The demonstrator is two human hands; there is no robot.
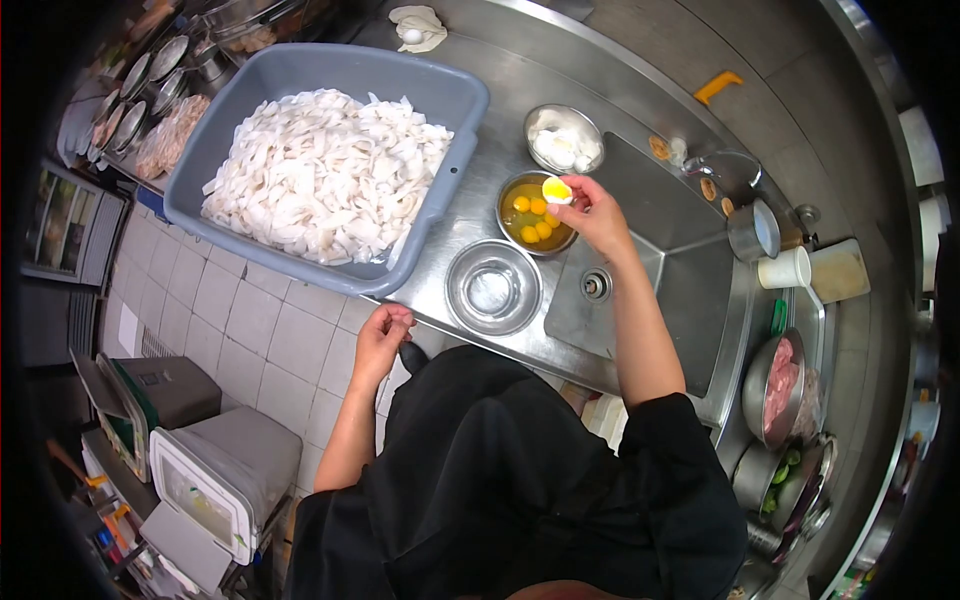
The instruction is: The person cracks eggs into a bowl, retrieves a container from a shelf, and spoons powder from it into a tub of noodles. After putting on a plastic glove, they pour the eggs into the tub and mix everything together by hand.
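Note:
My right hand (590,215) holds an eggshell half (557,190) with yellow yolk showing in it, over the right side of a steel bowl. That bowl (503,222) contains several yolks in clear egg white. Just behind it, another steel bowl (533,152) is filled with white eggshells (565,143). An empty-looking metal bowl (493,287) rests nearer to me on the counter. My left hand (386,330) is off the counter's front edge, fingers curled together; nothing plainly shows in them.
A large grey tub (465,95) of white strips stands left on the steel counter (500,70). One egg lies on a cloth (420,28) behind. The sink (690,230) is at right, with a faucet, pots and a meat bowl (757,385) beyond. Bins (235,465) stand lower left.

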